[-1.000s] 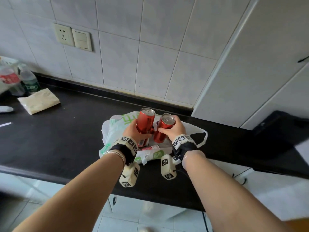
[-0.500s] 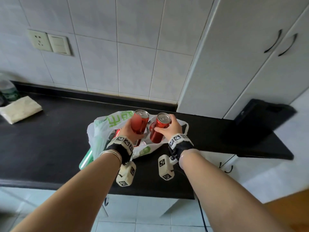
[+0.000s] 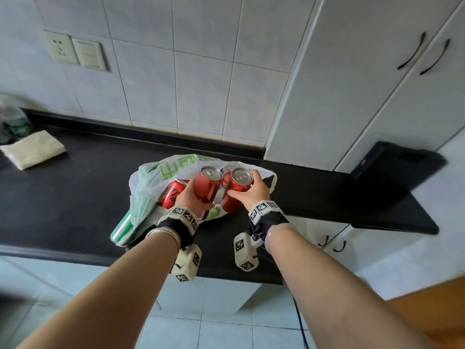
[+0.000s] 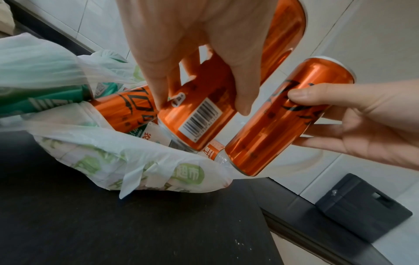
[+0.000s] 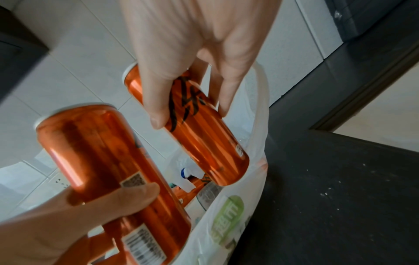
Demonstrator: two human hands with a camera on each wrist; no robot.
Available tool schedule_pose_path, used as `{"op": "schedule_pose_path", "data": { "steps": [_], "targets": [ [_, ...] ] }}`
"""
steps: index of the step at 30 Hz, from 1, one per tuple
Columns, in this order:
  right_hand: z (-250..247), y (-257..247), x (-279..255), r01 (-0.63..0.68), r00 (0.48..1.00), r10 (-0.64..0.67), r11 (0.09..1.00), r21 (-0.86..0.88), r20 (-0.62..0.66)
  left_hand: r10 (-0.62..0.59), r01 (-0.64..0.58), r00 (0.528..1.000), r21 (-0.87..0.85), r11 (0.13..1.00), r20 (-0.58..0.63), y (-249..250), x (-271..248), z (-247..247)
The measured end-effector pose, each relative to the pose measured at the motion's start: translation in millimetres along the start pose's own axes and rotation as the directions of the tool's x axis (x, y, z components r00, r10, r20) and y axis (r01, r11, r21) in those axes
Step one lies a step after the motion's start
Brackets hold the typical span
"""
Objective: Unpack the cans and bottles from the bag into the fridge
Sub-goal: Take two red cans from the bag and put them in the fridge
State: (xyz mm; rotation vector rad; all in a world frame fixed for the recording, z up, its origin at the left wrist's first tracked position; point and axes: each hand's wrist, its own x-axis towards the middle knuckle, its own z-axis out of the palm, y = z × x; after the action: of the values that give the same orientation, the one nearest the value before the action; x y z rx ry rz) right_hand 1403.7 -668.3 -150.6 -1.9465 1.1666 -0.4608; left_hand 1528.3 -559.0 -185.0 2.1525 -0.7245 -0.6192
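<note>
A white plastic bag (image 3: pixel 161 170) with green print lies on the black counter (image 3: pixel 75 197). My left hand (image 3: pixel 192 199) grips a red can (image 3: pixel 207 185) upright just above the bag's mouth. Beside it, my right hand (image 3: pixel 251 192) grips a second red can (image 3: pixel 237 191). In the left wrist view both held cans (image 4: pixel 199 116) (image 4: pixel 283 116) tilt over the open bag (image 4: pixel 113 161). A third red can (image 3: pixel 171 193) lies inside the bag. A green can (image 3: pixel 123 227) pokes against the bag's left end. A bottle with a red label (image 4: pixel 213 152) lies under the cans.
A folded cream cloth (image 3: pixel 32 149) and bottles (image 3: pixel 12 119) sit at the counter's far left. A black case (image 3: pixel 397 162) leans at the right, below white cabinet doors (image 3: pixel 377 84). A socket and switch (image 3: pixel 75 50) are on the tiled wall. The counter's front edge runs just under my wrists.
Both hands have kept their cans side by side over the bag. The view has swung right, bringing the cabinet handles and the green can into sight.
</note>
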Motion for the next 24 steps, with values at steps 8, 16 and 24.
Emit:
{"op": "schedule_pose_path", "data": {
  "steps": [8,16,24],
  "targets": [
    [-29,16,-35,0.041,0.998,-0.041,0.999,-0.004,-0.053,0.072,-0.073,0.997,0.026,0.997,0.032,24,-40,10],
    [-83,65,-93,-0.053,0.978,0.057,0.998,0.022,-0.200,0.206,-0.211,0.958,0.001,0.978,0.201,61,-79,63],
    [-148,121,-175,-0.304,0.836,0.327,0.945,0.125,-0.442,0.378,-0.416,0.732,-0.068,0.907,0.567,108,-124,148]
  ]
}}
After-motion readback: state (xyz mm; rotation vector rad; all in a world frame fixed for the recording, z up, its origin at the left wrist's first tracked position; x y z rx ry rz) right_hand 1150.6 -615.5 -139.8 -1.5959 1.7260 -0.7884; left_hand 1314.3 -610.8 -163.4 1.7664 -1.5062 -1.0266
